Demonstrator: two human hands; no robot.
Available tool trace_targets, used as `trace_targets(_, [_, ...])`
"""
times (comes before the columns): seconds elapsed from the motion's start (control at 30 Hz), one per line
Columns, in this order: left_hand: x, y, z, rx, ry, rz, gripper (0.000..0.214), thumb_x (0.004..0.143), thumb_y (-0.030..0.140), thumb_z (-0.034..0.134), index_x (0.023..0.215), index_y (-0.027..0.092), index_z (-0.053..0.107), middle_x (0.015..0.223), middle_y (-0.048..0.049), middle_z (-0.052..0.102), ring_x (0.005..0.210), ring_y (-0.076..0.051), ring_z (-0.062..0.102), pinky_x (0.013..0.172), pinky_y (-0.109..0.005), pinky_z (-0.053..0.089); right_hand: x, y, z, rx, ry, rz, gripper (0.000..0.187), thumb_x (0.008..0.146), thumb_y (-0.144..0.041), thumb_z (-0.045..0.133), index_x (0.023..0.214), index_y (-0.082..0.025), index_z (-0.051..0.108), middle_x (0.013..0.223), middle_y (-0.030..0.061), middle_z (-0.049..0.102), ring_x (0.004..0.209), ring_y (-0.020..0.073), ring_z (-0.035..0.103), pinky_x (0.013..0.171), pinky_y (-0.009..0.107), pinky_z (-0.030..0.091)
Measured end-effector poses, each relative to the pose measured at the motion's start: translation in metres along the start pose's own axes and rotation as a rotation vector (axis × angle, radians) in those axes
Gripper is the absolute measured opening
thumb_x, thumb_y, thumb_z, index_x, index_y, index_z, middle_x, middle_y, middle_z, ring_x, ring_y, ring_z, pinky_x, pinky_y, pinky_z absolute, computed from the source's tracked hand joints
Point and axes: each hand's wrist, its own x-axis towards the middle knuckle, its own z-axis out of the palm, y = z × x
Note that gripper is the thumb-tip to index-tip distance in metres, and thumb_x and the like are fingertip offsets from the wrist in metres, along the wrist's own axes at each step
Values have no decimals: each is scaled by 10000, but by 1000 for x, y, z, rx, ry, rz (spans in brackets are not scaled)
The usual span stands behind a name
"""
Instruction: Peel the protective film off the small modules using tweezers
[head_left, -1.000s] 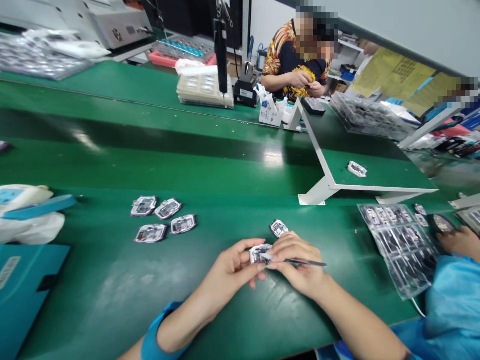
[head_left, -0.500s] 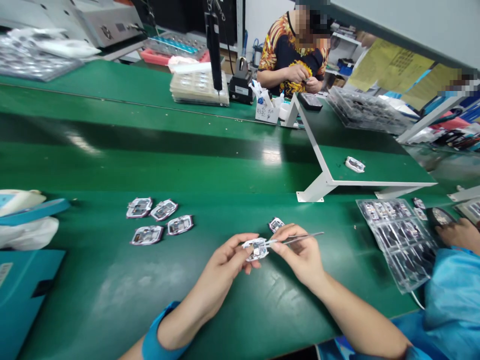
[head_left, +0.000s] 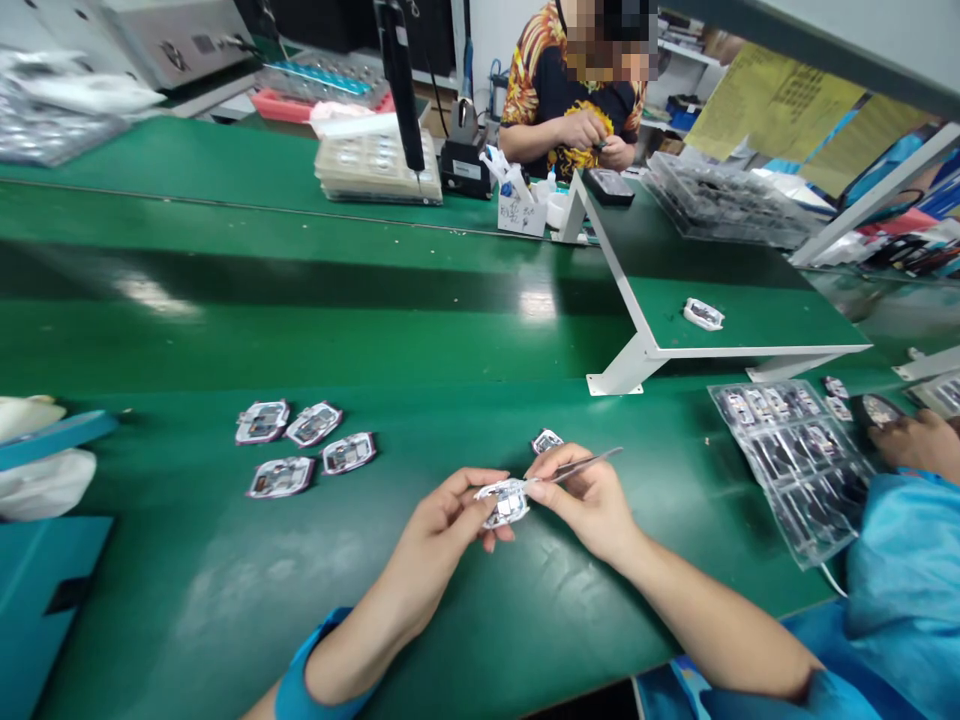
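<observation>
Between the thumb and fingers of my left hand (head_left: 450, 525) is a small white electronic casing (head_left: 507, 503) with a circuit board inside, face up. My right hand (head_left: 581, 500) pinches a pair of tweezers (head_left: 589, 462), their back end pointing up to the right. The tips meet the casing's right edge, though my fingers partly cover them. Just behind my right hand another casing (head_left: 547, 440) lies on the bench, partly hidden by the fingers. Several similar casings (head_left: 349, 453) lie in a cluster to the left.
A clear plastic tray (head_left: 799, 460) of parts is at the right, beside a co-worker's hand (head_left: 919, 445). A white-legged riser (head_left: 750, 325) stands behind it, bearing one casing (head_left: 703, 314). A blue folder (head_left: 45, 590) lies at the left. Another person (head_left: 574, 110) sits across the bench.
The tweezers have turned in my right hand, and their arms now look closer together. My left hand still holds the casing. The whole view has shifted slightly.
</observation>
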Motion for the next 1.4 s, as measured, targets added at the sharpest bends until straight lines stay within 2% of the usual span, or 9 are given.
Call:
trace_targets(0.17, [0, 1, 1, -29, -7, -23, 326, 768, 380, 722, 977, 141, 648, 665, -14, 678, 583, -136, 574, 544, -240, 430, 1, 2, 0, 89, -59, 109, 245, 751, -380, 788, 779, -209, 615, 741, -1, 683, 666, 152, 644, 661, 293, 536])
trace_targets(0.4, [-2, 5, 2, -131, -18, -93, 345, 724, 378, 768, 942, 129, 672, 716, -18, 667, 587, -131, 591, 520, -230, 429, -2, 5, 3, -11, 50, -117, 132, 794, -294, 758, 788, -217, 650, 794, 23, 687, 765, 180, 649, 722, 322, 529])
trace_targets(0.57, [-2, 5, 2, -162, -26, -124, 335, 730, 366, 768, 946, 128, 675, 724, -16, 657, 594, -135, 601, 517, -232, 431, -4, 5, 4, -18, 23, -146, 88, 799, -223, 755, 792, -228, 668, 794, 5, 705, 753, 171, 670, 721, 307, 530])
trace_targets(0.8, [-3, 8, 3, -207, -11, -129, 346, 725, 395, 769, 923, 128, 673, 741, -18, 656, 588, -142, 610, 512, -241, 432, -4, 0, 4, -108, -19, -261, 90, 807, -242, 757, 763, -218, 682, 784, 32, 735, 761, 191, 687, 755, 349, 527])
trace_targets(0.97, [-2, 7, 5, -90, -9, -81, 361, 697, 384, 801, 925, 142, 659, 692, 0, 657, 588, -132, 598, 521, -226, 424, -3, 1, 2, -70, -26, -164, 140, 800, -308, 760, 759, -218, 661, 782, 37, 728, 755, 198, 678, 746, 365, 532])
trace_targets(1.17, [1, 3, 2, 28, 42, 24, 346, 683, 339, 803, 931, 159, 640, 689, 2, 671, 579, -143, 609, 515, -230, 424, -1, 5, 2, 15, 86, -13, 234, 733, -373, 800, 803, -220, 637, 768, 12, 679, 727, 172, 631, 674, 305, 512])
trace_targets(1.4, [0, 3, 4, 124, 45, 74, 302, 684, 327, 786, 899, 173, 640, 675, 5, 670, 573, -143, 599, 504, -228, 423, -1, 7, 4, 49, 79, 30, 280, 713, -408, 808, 776, -211, 620, 711, -7, 631, 664, 151, 586, 634, 289, 482])
